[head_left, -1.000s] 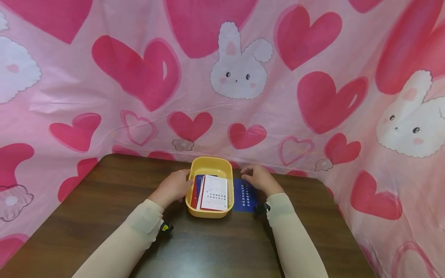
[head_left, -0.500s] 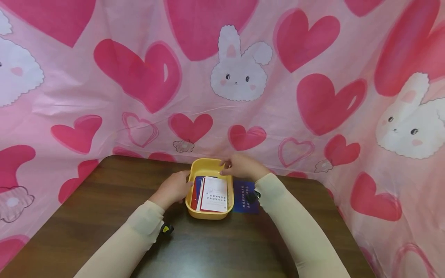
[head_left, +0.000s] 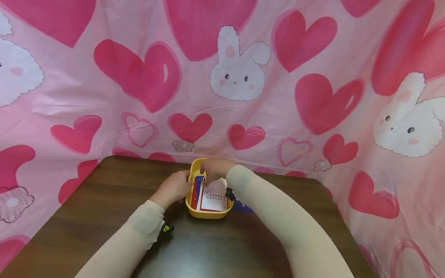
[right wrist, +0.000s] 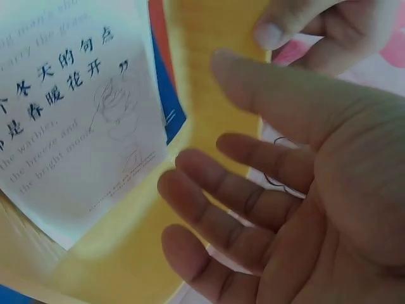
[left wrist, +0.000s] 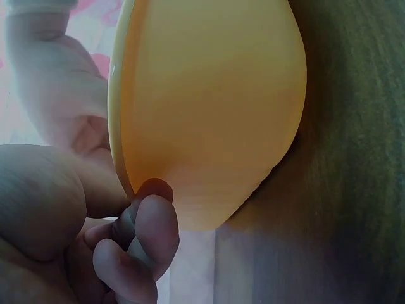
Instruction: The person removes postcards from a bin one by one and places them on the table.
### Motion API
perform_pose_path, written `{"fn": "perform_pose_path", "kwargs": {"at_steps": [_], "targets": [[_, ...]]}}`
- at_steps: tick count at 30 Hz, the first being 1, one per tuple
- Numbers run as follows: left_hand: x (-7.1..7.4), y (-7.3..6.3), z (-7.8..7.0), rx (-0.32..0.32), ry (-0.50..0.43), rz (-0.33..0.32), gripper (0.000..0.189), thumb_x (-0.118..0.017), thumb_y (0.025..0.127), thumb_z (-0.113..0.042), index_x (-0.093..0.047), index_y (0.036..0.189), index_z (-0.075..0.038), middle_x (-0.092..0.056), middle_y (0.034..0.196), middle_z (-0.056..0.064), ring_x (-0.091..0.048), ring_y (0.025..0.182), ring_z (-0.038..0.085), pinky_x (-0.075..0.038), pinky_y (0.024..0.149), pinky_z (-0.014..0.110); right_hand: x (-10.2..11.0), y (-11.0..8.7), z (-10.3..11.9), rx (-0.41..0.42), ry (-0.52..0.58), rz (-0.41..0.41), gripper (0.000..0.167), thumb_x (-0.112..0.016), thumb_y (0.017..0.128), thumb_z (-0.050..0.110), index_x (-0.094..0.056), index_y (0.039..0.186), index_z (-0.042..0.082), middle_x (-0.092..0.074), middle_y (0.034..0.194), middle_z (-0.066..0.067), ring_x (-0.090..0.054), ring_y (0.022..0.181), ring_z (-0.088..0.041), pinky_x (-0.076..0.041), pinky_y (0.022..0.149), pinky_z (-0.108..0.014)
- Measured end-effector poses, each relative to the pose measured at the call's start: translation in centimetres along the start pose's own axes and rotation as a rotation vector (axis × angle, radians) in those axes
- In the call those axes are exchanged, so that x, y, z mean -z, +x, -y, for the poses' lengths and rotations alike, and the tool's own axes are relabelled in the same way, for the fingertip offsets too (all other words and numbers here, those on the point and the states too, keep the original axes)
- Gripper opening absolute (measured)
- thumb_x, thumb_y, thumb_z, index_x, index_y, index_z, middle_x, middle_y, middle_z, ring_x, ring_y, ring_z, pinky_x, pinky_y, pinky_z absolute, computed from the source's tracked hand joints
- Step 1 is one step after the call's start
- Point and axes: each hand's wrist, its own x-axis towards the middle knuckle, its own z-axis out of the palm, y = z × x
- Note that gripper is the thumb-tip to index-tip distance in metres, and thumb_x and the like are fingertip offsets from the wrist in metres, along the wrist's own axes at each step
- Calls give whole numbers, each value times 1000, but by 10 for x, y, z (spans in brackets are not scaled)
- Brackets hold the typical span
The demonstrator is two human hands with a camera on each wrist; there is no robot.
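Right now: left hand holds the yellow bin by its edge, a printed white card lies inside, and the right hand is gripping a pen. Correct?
Not quite: the right hand grips nothing; the right wrist view shows it empty. The left hand does hold the yellow bin, with the white card inside.

A dark brown wood-grain desk [head_left: 194,247] with rounded far corners fills the lower middle. Behind it and along both sides hangs a lightly creased pink backdrop [head_left: 196,90], printed with deep-pink hearts [head_left: 301,44], outlined hearts [head_left: 294,151] and white rabbit heads [head_left: 237,81].
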Motion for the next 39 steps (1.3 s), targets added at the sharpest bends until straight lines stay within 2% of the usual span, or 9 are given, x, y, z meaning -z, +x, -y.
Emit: {"fn": "perform_pose_path", "kwargs": {"at_steps": [2, 5, 10, 17, 25, 28, 32, 36, 39], "targets": [[-1, 1, 1, -10, -2, -1, 60, -67, 115, -27, -50, 169, -6, -74, 105, 15, -70, 61, 27, -60, 53, 34, -1, 3, 1, -21, -31, -4, 58, -96, 93, 34, -78, 140, 6, -82, 132, -8, -74, 111, -22, -65, 108, -42], [-2, 1, 2, -19, -6, -4, 59, -66, 115, -26, -51, 168, -5, -74, 104, 15, -70, 62, 27, -60, 54, 34, -3, 7, 0, -74, -53, 8, 55, -98, 90, 35, -79, 133, 7, -83, 122, -5, -73, 104, -21, -66, 102, -39], [-2, -1, 1, -14, -13, -2, 62, -66, 114, -26, -49, 170, -5, -74, 104, 15, -69, 63, 27, -61, 55, 35, -8, 11, -4, -172, -65, 58, 51, -101, 87, 42, -75, 123, 17, -77, 107, 5, -68, 98, -17, -65, 100, -37], [-1, -4, -3, -22, -10, -8, 61, -67, 114, -26, -49, 169, -5, -74, 103, 15, -69, 62, 27, -61, 54, 34, -20, 4, -5, -164, -48, 27, 44, -101, 88, 34, -78, 120, 17, -77, 108, 6, -68, 101, -16, -63, 108, -36], [0, -3, -1, -6, -21, -1, 63, -67, 114, -27, -48, 170, -5, -73, 103, 15, -69, 64, 28, -61, 55, 34, -19, 1, -7, -167, -22, -3, 43, -97, 92, 28, -76, 126, 14, -78, 114, 1, -69, 106, -18, -63, 112, -39], [0, -2, 0, 2, -25, 0, 64, -67, 114, -28, -47, 171, -6, -73, 103, 15, -69, 64, 28, -62, 56, 34, -16, 4, -12, -167, 20, -13, 33, -91, 96, 19, -76, 125, 14, -77, 112, -1, -69, 103, -20, -65, 107, -40], [-1, -1, 1, 5, -19, 1, 66, -67, 114, -29, -46, 172, -6, -72, 103, 15, -69, 64, 29, -61, 55, 34, -10, 7, -21, -142, 114, -26, 22, -83, 100, 12, -78, 121, 14, -76, 109, -3, -70, 99, -23, -67, 92, -37], [-1, -1, 0, 8, -11, 0, 67, -68, 114, -29, -45, 172, -5, -71, 102, 15, -69, 63, 28, -60, 54, 33, -6, 5, -31, -124, 229, -66, 23, -84, 100, 13, -80, 123, 16, -76, 112, -3, -70, 99, -24, -65, 84, -35], [-1, 0, 0, 13, -6, 1, 67, -67, 114, -29, -45, 173, -6, -71, 101, 15, -69, 62, 28, -60, 53, 33, -3, 0, -39, -118, 342, -112, 30, -86, 99, 15, -80, 129, 16, -75, 116, -6, -72, 95, -24, -67, 78, -36]]}}
